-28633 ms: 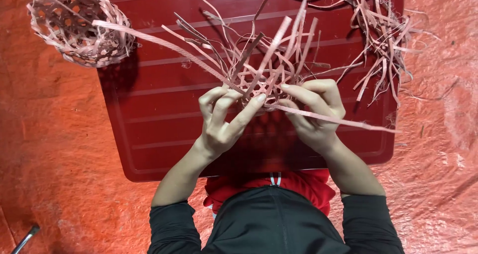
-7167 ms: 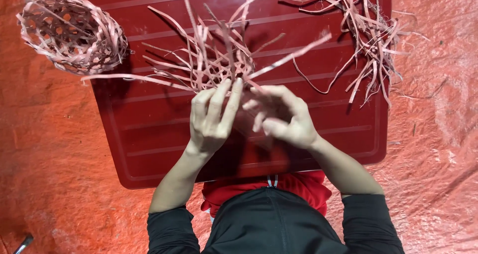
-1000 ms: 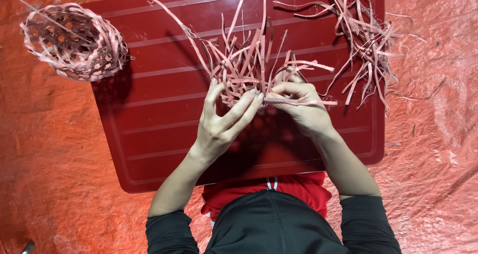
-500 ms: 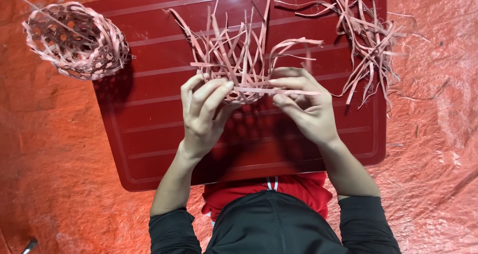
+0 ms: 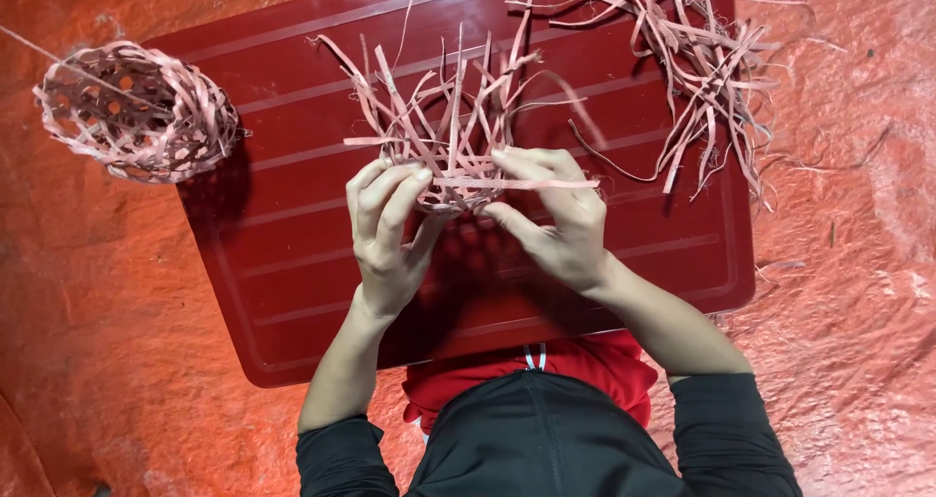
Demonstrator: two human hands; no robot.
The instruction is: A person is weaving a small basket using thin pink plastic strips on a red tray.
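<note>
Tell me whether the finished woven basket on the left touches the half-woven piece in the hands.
Apart. The head view shows bare red board between the finished basket and the half-woven piece.

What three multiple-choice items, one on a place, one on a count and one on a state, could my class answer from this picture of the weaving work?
1. Where does the finished woven basket lie?
A. At the left edge of the red tray
B. On the person's lap
C. Under the loose strips

2. How many hands touch the half-woven piece?
A. None
B. One
C. Two

3. What state is the half-woven piece in?
A. Closed, with a trimmed rim
B. Unfinished, strip ends sticking up loose
C. Flattened under the tray

Answers:
1 A: the basket rests on its side at the tray's left edge, partly on the orange sheet.
2 C: the left hand cups its side, and the right hand pinches a strip running across it.
3 B: many free ends fan upward, unwoven.
</note>
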